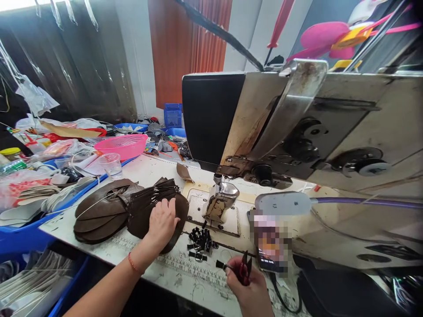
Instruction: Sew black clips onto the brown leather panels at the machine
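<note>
My left hand rests on a stack of dark brown leather-like pieces, its fingers slightly bent and the thumb apart. More brown pieces lie fanned out to the left. Red-handled thread snips sit in my closed right hand, blades pointing up. Between that hand's thumb and forefinger is a small black tab with a metal ring. A heap of similar black tabs lies between my hands, just before the sewing machine's metal post.
The sewing machine's head overhangs the right side. A phone and a white device with a purple cable lie beside the post. At left stand a clear plastic cup, a pink basket and blue bins of cut pieces.
</note>
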The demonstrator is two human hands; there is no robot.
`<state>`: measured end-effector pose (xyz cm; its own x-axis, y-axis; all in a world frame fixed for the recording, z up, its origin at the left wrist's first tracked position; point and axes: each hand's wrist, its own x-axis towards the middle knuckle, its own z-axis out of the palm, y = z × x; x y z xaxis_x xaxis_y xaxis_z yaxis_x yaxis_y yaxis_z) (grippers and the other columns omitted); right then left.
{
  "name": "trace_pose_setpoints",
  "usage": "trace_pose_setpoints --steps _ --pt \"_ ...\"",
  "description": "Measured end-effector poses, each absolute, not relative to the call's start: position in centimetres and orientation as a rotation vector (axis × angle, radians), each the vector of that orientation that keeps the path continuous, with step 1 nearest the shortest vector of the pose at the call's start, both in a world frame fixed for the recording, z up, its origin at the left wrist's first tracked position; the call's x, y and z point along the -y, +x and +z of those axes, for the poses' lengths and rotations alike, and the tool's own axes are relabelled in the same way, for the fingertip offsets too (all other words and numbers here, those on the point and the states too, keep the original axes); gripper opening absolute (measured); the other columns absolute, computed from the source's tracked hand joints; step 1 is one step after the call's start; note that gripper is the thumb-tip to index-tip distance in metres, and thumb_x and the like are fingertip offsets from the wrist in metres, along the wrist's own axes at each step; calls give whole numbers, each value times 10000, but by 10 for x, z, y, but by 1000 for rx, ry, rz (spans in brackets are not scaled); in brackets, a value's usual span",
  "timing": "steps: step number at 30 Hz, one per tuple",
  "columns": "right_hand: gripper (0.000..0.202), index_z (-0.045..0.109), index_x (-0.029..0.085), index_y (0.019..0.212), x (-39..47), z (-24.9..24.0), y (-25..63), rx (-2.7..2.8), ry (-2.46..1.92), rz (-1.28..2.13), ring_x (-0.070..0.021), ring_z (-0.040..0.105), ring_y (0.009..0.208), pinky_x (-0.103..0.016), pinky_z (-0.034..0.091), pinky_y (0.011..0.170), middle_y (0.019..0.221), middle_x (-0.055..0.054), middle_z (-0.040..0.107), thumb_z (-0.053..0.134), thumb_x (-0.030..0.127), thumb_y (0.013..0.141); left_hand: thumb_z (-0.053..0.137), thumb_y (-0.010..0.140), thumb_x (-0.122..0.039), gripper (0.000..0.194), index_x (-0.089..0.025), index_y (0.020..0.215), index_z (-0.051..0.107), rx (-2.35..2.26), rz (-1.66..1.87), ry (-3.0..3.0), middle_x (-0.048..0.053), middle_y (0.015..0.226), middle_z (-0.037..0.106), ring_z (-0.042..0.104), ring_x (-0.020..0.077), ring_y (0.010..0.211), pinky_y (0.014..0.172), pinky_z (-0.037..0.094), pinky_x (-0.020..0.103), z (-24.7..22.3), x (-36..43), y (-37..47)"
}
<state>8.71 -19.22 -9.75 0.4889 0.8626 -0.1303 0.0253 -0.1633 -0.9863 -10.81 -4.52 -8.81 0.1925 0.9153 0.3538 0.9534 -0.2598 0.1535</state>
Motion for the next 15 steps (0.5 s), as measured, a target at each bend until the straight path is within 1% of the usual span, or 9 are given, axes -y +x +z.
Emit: trace_pose_setpoints --steps 2,3,5,7,8,10,13,15 --pt "212 565 176 589 193 -98 88 774 -1552 888 -88 312 497 -234 247 490 505 63 384 684 348 558 638 767 -132 460 -112 1213 529 1832 -652 -2375 120 980 584 547 266 897 793 434 374 -97 43 -108" --pt "214 567 175 590 193 -99 88 762 -1546 891 -87 312 496 -234 246 490 505 63 386 692 345 554 610 782 -117 413 -116 1189 540 1826 -698 -2392 116 978 588 552 260 900 798 433 371 -99 43 -108" --pt "222 573 173 608 193 -102 90 728 -1537 911 -83 306 485 -233 232 479 495 67 385 710 338 552 556 816 -116 237 -140 1050 592 1810 -787 -2432 92 929 599 559 239 885 796 433 356 -99 41 -110" --pt "237 576 172 634 192 -106 92 687 -1525 942 -78 293 464 -232 209 464 475 75 372 727 340 560 539 844 -166 60 -169 862 596 1784 -859 -2476 56 860 596 562 207 843 773 440 325 -92 39 -114" --pt "251 576 172 645 192 -108 93 667 -1515 960 -75 286 453 -232 199 457 465 80 366 734 349 565 542 848 -199 69 -176 793 576 1773 -959 -2523 45 849 592 562 192 829 762 445 308 -87 38 -116" --pt "287 574 174 664 191 -111 97 627 -1482 1002 -70 280 430 -233 198 445 450 85 365 747 384 574 558 839 -265 119 -177 758 552 1792 -1321 -2684 37 872 600 566 170 812 735 455 283 -75 37 -121" --pt "350 574 174 676 189 -112 101 574 -1415 1082 -71 300 399 -233 219 428 430 83 380 770 444 569 597 800 -340 179 -167 843 578 1984 -2088 -2890 34 877 637 588 164 778 689 464 267 -56 44 -123" --pt "372 578 170 666 189 -110 102 544 -1379 1124 -70 323 393 -229 233 422 429 79 390 790 456 557 663 743 -355 254 -169 900 590 2212 -2420 -2886 21 842 658 602 166 760 686 467 265 -48 55 -117"
